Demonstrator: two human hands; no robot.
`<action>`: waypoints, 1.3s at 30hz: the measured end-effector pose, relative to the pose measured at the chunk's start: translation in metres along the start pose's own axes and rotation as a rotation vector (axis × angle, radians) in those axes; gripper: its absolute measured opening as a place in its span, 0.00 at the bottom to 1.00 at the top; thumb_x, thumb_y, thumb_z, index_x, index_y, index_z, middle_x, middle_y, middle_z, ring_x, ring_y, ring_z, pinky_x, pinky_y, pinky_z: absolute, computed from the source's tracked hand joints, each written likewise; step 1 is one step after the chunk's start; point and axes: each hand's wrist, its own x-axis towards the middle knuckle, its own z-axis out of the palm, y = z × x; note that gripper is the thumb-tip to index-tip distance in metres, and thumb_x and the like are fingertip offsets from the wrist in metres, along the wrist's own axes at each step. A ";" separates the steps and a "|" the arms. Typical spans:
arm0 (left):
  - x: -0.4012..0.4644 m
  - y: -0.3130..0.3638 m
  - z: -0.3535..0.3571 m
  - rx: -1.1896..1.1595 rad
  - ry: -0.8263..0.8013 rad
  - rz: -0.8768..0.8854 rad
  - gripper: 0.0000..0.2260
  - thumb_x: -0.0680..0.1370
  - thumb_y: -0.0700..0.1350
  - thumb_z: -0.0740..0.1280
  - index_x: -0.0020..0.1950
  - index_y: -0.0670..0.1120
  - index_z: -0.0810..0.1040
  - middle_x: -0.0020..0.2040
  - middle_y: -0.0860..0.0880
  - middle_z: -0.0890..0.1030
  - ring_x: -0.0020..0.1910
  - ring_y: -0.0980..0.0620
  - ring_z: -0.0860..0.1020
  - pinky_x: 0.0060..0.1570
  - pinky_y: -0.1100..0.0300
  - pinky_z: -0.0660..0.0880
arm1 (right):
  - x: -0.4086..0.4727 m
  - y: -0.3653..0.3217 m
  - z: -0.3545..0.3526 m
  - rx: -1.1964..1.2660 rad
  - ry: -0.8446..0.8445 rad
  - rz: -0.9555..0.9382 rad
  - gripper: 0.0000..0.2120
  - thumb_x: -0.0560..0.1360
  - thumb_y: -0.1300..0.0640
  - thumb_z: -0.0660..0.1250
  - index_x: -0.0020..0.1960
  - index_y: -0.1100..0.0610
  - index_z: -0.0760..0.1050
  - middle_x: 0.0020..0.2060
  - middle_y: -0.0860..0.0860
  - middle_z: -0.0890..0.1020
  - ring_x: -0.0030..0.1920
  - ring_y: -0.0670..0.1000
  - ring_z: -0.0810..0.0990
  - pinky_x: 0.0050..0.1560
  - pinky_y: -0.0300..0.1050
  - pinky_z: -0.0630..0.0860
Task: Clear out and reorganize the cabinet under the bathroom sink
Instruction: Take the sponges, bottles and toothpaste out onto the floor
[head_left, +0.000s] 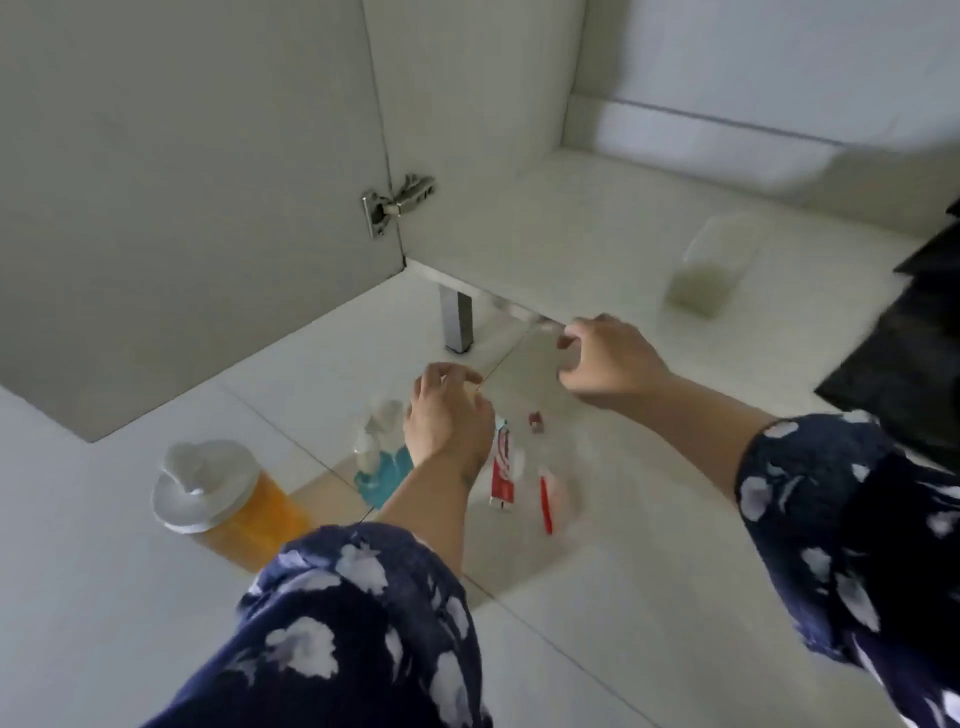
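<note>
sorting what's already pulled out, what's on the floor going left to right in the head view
orange container with white lid → blue-liquid bottle → red-and-white tube → red toothbrush

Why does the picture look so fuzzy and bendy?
Head view: motion blur smears the clear container on the cabinet floor and softens the toothpaste tube on the floor tiles; the wide-angle lens bends the cabinet door edges; the light is soft and dim, without harsh glare.
</note>
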 end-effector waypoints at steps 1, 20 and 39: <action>0.012 0.020 0.004 -0.003 -0.041 0.050 0.12 0.77 0.45 0.62 0.60 0.52 0.75 0.64 0.53 0.70 0.63 0.51 0.70 0.61 0.52 0.70 | 0.010 0.012 -0.020 -0.007 0.058 0.054 0.17 0.73 0.53 0.65 0.62 0.53 0.74 0.59 0.56 0.74 0.61 0.60 0.72 0.57 0.48 0.72; 0.114 0.115 0.065 0.531 -0.458 0.390 0.24 0.81 0.60 0.53 0.77 0.60 0.53 0.79 0.53 0.48 0.78 0.52 0.47 0.73 0.53 0.55 | 0.113 0.115 -0.068 0.378 0.233 0.654 0.43 0.68 0.45 0.69 0.75 0.56 0.51 0.56 0.57 0.78 0.54 0.60 0.79 0.50 0.48 0.78; 0.130 0.159 0.021 -0.455 -0.247 -0.171 0.39 0.60 0.63 0.75 0.61 0.39 0.73 0.52 0.44 0.81 0.47 0.44 0.82 0.48 0.48 0.81 | 0.072 0.076 -0.028 0.747 -0.028 0.120 0.47 0.58 0.41 0.77 0.72 0.44 0.60 0.60 0.43 0.75 0.61 0.49 0.75 0.61 0.51 0.74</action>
